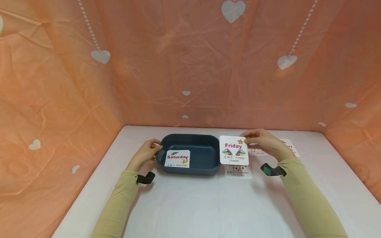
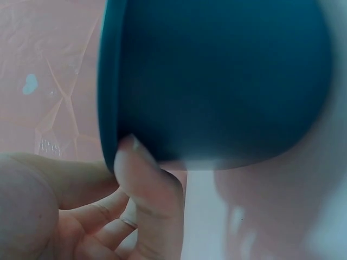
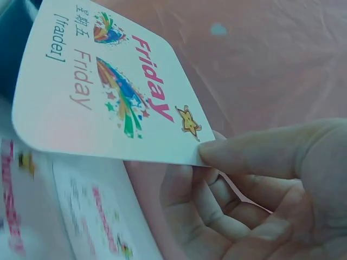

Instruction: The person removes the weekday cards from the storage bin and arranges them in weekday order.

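Observation:
The "Friday" flash card (image 1: 233, 151) is pinched at its upper right corner by my right hand (image 1: 265, 142), thumb on the printed face in the right wrist view. It is held up beside the right end of a dark blue tub (image 1: 205, 157), overlapping a "Thursday" card (image 1: 238, 173) on the table. My left hand (image 1: 145, 152) grips the tub's left end; in the left wrist view the thumb (image 2: 143, 173) presses its outer wall under the rim. A "Saturday" card (image 1: 177, 158) lies face up inside the tub, at the left.
More cards lie behind my right hand, partly hidden by it; one card (image 1: 288, 145) shows past the wrist. Everything stands on a white table (image 1: 190, 205). An orange cloth (image 1: 208, 82) with pale hearts encloses the back and sides.

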### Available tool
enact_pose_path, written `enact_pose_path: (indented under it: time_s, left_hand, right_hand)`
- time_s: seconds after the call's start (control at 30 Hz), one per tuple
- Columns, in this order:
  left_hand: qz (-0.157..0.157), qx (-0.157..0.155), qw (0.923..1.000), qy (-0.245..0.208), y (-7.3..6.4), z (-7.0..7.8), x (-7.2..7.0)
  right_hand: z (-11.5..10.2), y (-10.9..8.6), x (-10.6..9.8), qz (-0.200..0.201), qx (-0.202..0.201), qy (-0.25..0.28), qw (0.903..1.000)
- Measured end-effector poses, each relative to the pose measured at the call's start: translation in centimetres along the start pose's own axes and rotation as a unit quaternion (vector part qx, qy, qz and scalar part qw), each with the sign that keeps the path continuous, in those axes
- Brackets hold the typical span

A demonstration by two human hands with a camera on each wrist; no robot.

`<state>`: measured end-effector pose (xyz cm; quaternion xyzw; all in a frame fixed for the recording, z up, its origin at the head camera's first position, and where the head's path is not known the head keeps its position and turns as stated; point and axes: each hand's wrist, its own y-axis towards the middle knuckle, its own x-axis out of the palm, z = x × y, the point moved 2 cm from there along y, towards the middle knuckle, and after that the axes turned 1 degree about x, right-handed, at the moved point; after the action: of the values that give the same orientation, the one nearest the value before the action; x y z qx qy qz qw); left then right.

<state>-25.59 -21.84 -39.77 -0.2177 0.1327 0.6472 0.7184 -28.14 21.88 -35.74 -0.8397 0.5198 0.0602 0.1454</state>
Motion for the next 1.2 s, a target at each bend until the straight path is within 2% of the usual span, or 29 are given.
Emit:
enact_pose_path:
  time_s: [0.17,0.43,0.6,0.83,1.0,1.2]
  left_hand:
    - [-0.002,-0.004,1.0,0.003,0.0,0.0,0.0]
    - [-0.005,-0.005,0.9999,0.01,0.2,-0.1,-0.1]
    - [-0.003,-0.004,0.9999,0.014,0.2,-0.1,0.0]
    - [-0.004,-0.006,0.9999,0.013,0.1,0.0,-0.1]
    - [-0.005,-0.009,0.9999,0.009,0.2,-0.1,0.0]
    - [-0.004,-0.009,0.9999,0.008,0.2,0.0,0.0]
  right_hand:
    - [1.7,-1.7,-2.0,0.002,0.005,0.007,1.0]
    - [4.6,-3.7,-4.3,0.024,0.037,0.004,0.999]
    - [6.3,-4.8,-5.3,0.02,0.039,0.014,0.9989]
    - [8.0,-5.6,-6.1,0.026,0.081,0.018,0.9962]
    - [8.6,-6.1,-6.1,0.036,0.092,-0.015,0.995]
    - [9.1,-6.2,-6.2,0.068,0.074,-0.08,0.9917]
